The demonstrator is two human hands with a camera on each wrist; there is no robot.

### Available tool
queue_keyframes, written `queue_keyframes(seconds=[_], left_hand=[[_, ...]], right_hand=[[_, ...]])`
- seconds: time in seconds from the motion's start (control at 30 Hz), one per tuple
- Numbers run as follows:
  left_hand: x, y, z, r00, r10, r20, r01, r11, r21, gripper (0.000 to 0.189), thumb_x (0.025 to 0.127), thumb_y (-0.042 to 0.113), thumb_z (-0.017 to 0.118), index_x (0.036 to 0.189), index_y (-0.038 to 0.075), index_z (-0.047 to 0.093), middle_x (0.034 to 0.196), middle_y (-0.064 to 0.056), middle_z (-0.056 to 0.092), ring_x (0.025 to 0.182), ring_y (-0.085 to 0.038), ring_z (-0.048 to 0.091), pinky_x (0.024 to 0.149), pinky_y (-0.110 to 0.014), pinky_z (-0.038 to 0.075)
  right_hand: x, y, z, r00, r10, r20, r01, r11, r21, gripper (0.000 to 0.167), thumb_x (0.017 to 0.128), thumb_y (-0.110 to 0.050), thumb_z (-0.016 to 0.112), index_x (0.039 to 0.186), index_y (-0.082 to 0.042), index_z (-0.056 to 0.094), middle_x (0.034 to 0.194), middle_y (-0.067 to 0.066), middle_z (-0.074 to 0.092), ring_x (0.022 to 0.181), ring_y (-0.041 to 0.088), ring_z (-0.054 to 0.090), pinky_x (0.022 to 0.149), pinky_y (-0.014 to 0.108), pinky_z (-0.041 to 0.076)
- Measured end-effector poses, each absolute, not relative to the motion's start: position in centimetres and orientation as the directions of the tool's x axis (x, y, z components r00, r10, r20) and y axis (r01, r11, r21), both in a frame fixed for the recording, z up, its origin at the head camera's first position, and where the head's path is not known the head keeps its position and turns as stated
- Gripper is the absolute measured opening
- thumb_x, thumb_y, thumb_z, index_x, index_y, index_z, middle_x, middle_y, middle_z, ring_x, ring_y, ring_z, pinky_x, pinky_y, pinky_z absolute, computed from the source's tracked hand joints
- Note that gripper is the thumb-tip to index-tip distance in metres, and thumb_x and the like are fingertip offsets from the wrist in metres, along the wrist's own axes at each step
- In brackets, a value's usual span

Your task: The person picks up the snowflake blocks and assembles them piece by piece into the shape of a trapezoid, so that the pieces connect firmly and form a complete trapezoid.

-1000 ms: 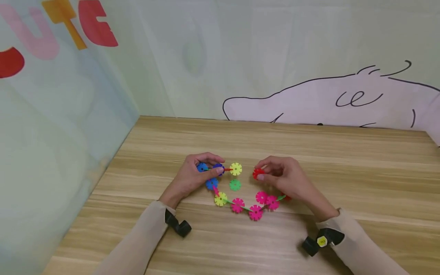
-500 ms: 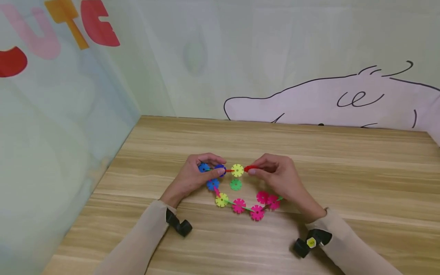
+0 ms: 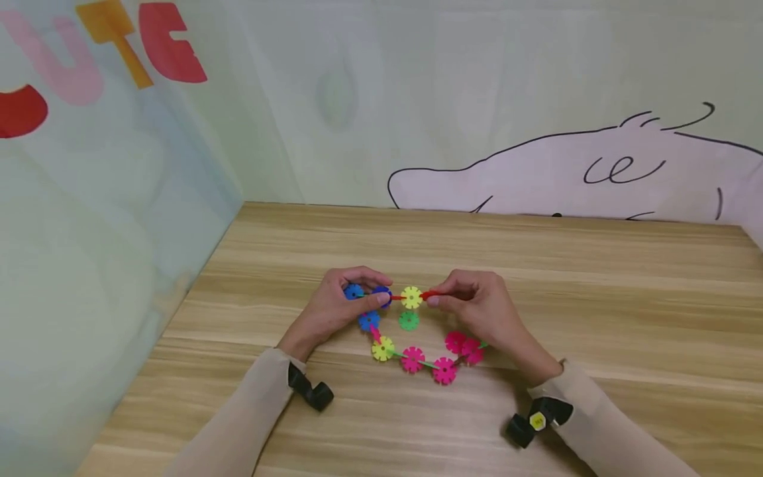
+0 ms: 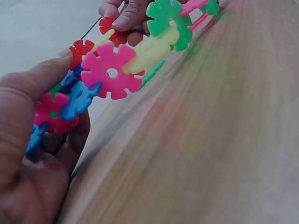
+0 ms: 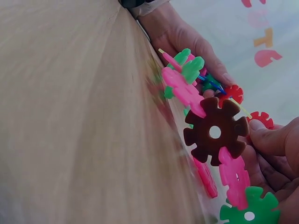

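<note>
A small red plastic snowflake disc (image 3: 430, 294) is pinched by the right hand (image 3: 483, 306); the curved chain of colourful plastic snowflake discs (image 3: 417, 358) is grasped by the left hand (image 3: 334, 306).

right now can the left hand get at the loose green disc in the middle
Probably yes. The green disc lies flat on the table, just beside the left hand, nothing over it. But that hand grips the blue discs, so it must let go first.
</note>
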State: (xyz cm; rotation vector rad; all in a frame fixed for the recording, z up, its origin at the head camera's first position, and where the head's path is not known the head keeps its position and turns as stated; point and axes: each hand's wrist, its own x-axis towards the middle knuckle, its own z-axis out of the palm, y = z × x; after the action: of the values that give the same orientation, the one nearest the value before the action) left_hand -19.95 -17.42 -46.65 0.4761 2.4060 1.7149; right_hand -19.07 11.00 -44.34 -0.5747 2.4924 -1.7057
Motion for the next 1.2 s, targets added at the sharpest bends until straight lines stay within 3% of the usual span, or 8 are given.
queue_keyframes(seconds=[0.2,0.77,0.93,1.07,1.2], left_hand=[[-20.0,-17.1,-46.7,-0.937,0.344,0.058,0.17,0.304,0.937,0.024,0.098,0.027,0.081,0.119,0.017,0.08,0.108,-0.001,0.082,0.104,-0.023,0.071,0.097,-0.033,0.053],[-19.9,-17.0,-46.4,-0.926,0.374,0.043,0.156,0.276,0.948,0.026,0.099,0.022,0.079,0.124,0.013,0.079,0.101,-0.003,0.083,0.099,-0.02,0.073,0.095,-0.031,0.053],[-19.9,-17.2,-46.3,-0.929,0.368,0.045,0.162,0.296,0.941,0.026,0.099,0.023,0.08,0.123,0.015,0.079,0.104,-0.002,0.083,0.104,-0.021,0.072,0.101,-0.036,0.051],[-19.9,-17.3,-46.3,-0.931,0.363,0.045,0.165,0.307,0.937,0.024,0.099,0.024,0.08,0.122,0.017,0.08,0.106,-0.001,0.082,0.105,-0.023,0.071,0.101,-0.038,0.051],[-19.9,-17.3,-46.3,-0.934,0.355,0.047,0.166,0.312,0.935,0.024,0.098,0.025,0.081,0.122,0.018,0.08,0.108,0.0,0.081,0.105,-0.023,0.07,0.099,-0.036,0.052]], right_hand=[[-18.9,11.1,-44.6,-0.928,-0.336,0.16,-0.272,0.319,-0.908,0.005,0.091,-0.011,0.086,0.093,-0.008,0.084,0.094,0.006,0.085,0.075,0.01,0.068,0.056,0.021,0.043],[-18.8,10.5,-44.7,-0.922,-0.343,0.179,-0.291,0.307,-0.906,0.004,0.089,-0.007,0.087,0.091,-0.004,0.085,0.089,0.009,0.084,0.074,0.009,0.068,0.059,0.019,0.046],[-18.8,10.6,-44.4,-0.91,-0.397,0.12,-0.278,0.369,-0.887,0.016,0.092,-0.009,0.084,0.108,-0.013,0.083,0.104,0.006,0.084,0.085,0.012,0.074,0.068,0.019,0.055],[-19.1,10.9,-44.1,-0.891,-0.445,0.089,-0.287,0.402,-0.869,0.034,0.095,-0.006,0.081,0.127,-0.009,0.072,0.116,0.009,0.083,0.1,0.021,0.08,0.079,0.024,0.061],[-19.7,11.9,-43.8,-0.877,-0.477,0.045,-0.286,0.445,-0.849,0.039,0.095,-0.002,0.079,0.132,-0.007,0.066,0.116,0.009,0.083,0.107,0.025,0.08,0.087,0.03,0.06]])
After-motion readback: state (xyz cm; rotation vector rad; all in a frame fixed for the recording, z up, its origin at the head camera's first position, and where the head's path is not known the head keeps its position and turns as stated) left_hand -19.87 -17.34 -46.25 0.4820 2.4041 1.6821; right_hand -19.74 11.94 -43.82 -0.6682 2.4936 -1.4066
